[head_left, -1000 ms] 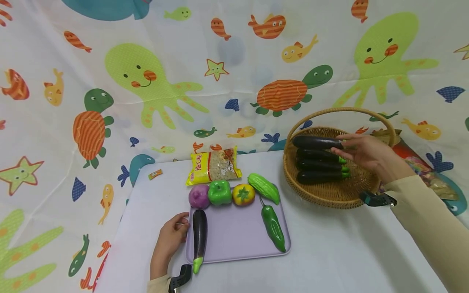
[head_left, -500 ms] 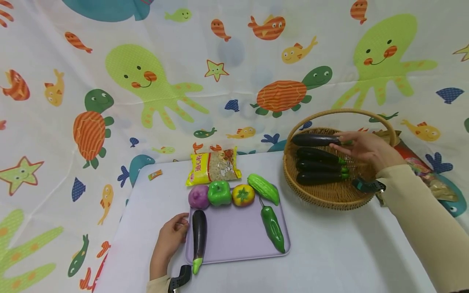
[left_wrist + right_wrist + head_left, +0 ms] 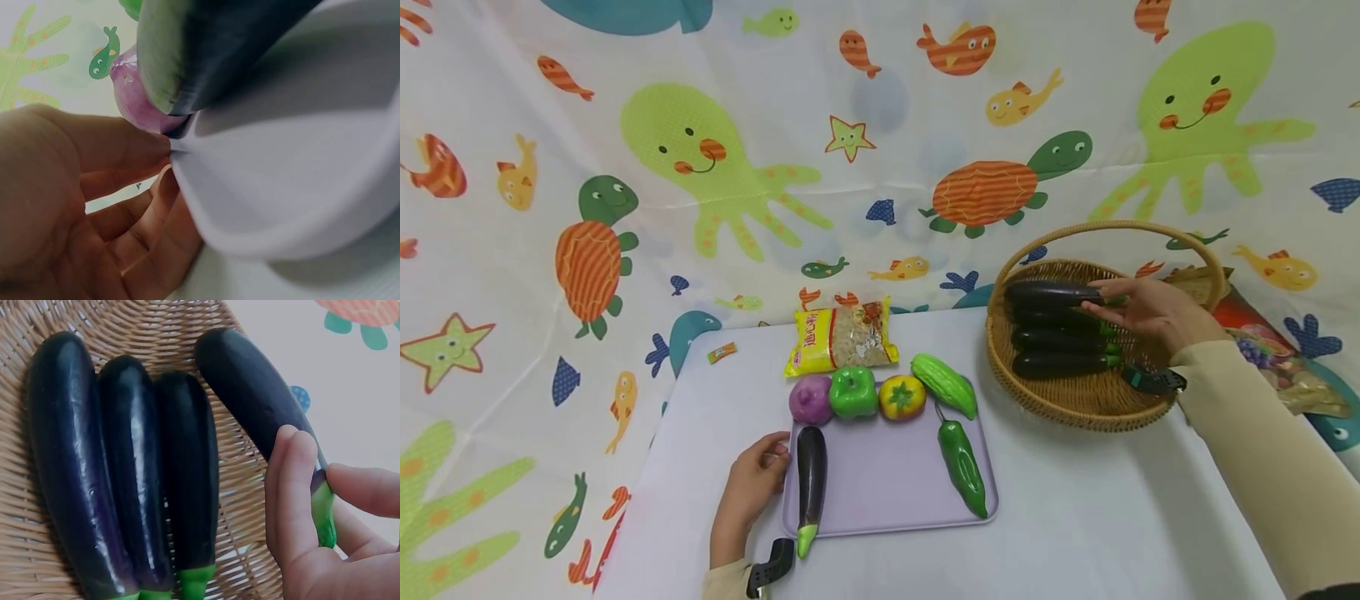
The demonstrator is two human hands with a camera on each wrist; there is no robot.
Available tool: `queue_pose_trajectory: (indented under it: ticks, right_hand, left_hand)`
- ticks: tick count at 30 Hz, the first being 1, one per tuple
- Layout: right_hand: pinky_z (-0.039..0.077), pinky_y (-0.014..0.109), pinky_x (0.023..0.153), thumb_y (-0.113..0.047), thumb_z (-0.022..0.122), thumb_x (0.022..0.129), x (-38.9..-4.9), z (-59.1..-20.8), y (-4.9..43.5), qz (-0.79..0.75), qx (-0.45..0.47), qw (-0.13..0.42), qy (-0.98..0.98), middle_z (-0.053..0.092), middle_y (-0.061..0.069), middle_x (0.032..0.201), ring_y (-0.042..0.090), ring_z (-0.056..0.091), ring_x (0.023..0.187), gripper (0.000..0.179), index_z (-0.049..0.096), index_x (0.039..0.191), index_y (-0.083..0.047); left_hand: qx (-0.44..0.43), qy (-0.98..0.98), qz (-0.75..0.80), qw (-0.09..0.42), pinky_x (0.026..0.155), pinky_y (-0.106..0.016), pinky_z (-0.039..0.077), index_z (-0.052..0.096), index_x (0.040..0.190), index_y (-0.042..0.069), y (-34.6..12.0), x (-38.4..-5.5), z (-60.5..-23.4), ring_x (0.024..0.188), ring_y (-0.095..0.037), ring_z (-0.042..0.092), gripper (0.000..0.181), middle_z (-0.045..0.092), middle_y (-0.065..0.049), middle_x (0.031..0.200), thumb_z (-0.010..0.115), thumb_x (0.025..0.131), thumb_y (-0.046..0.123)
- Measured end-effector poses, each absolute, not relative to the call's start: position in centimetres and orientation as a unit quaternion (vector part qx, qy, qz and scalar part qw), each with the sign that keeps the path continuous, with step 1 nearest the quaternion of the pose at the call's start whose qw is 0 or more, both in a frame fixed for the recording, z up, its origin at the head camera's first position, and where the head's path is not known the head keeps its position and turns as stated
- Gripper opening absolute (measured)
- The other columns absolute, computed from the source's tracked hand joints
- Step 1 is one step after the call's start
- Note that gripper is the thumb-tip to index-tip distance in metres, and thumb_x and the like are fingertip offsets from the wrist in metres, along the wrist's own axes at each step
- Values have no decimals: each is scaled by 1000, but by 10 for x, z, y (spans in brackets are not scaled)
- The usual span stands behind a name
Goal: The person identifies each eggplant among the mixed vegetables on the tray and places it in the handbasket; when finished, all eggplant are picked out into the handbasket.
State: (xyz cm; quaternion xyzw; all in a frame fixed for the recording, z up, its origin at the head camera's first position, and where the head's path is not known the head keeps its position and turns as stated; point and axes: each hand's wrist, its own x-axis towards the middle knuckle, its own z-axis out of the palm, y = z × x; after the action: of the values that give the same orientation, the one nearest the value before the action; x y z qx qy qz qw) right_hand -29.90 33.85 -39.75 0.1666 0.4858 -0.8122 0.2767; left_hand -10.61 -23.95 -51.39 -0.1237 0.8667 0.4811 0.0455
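Observation:
My right hand (image 3: 1150, 310) pinches an eggplant (image 3: 253, 387) by its green stem end, thumb on one side and fingers on the other. That eggplant lies across the back of the wicker basket (image 3: 1060, 408), beside several others. In the right wrist view three dark eggplants (image 3: 134, 469) lie side by side, apart from the pinched one. At the left, my left hand (image 3: 752, 475) grips the rim of the lilac tray (image 3: 294, 240), its thumb against the corner. Another eggplant (image 3: 811, 479) lies along the tray's left side, its green end over the front rim.
Along the tray's back sit a purple onion (image 3: 810, 400), a green bell pepper (image 3: 853, 393), a yellow-red fruit (image 3: 902, 397) and a ridged green gourd (image 3: 944, 386). A long green pepper (image 3: 962, 468) lies right. Behind are a yellow food bag (image 3: 842, 336) and a small wrapper (image 3: 722, 352).
My right wrist has shifted slightly left over the basket. The pinched eggplant rose slightly, then came down a little towards the others. My left hand stays at the tray rim.

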Motion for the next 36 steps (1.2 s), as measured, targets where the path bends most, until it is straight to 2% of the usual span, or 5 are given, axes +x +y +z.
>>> queue_pose_trajectory:
  ticks: [6,15,24,32,36]
  right_hand:
    - [49,19,99,-2,38,108,-305,-403,337,-807,178,280,489,-23,-5,167,21,66,89,75,-9,163,-21]
    - [50,18,98,-1,38,107,-307,-406,335,-801,198,252,506,-12,-10,169,18,57,98,88,-25,156,-36]
    - [55,17,80,-7,38,108,-304,-408,330,-785,189,201,554,-11,-7,170,9,66,84,66,3,164,-13]
    - [55,18,84,-5,39,107,-301,-414,330,-760,187,187,593,-7,0,171,6,66,84,66,3,163,-8]
    - [54,20,92,0,37,106,-303,-417,329,-751,204,199,595,-7,5,170,18,59,112,75,-13,161,-12]
  left_hand:
    - [-128,867,480,47,60,-26,56,62,135,1,-241,-107,-513,81,-16,57,37,61,-14,110,60,98,-1]
    - [-130,866,481,50,60,-25,56,62,135,1,-241,-109,-510,80,-15,57,36,60,-14,110,59,98,0]
    - [-135,865,480,53,59,-25,55,61,135,1,-240,-108,-512,81,-16,56,37,59,-14,111,60,98,-1]
    - [-133,867,476,55,60,-25,56,61,135,1,-239,-110,-513,82,-16,56,37,60,-15,111,59,98,-1]
    - [-133,868,475,54,60,-25,56,61,135,1,-239,-110,-513,82,-16,56,37,60,-15,111,59,98,-1]
